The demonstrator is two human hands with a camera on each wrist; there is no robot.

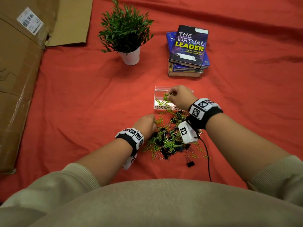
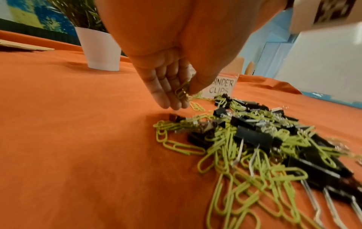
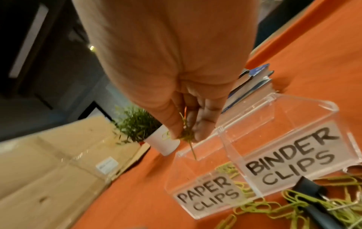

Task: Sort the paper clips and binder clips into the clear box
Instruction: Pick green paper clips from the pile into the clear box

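Observation:
A clear two-compartment box (image 1: 157, 107) (image 3: 284, 133) sits on the orange cloth, labelled PAPER CLIPS on its left half and BINDER CLIPS on its right. Several green paper clips (image 1: 161, 100) lie in the left compartment. My right hand (image 1: 179, 95) (image 3: 186, 136) hovers over that compartment and pinches a small bunch of green paper clips (image 3: 187, 134). A mixed pile of green paper clips and black binder clips (image 1: 170, 138) (image 2: 254, 139) lies in front of the box. My left hand (image 1: 146, 123) (image 2: 176, 96) is at the pile's left edge, thumb pinching green paper clips (image 2: 181, 92) against its fingers.
A potted plant (image 1: 127, 35) in a white pot stands behind and to the left. A stack of books (image 1: 188, 51) lies behind the box. Flattened cardboard (image 1: 19, 71) covers the left side. A black cable (image 1: 207, 158) trails from my right wrist.

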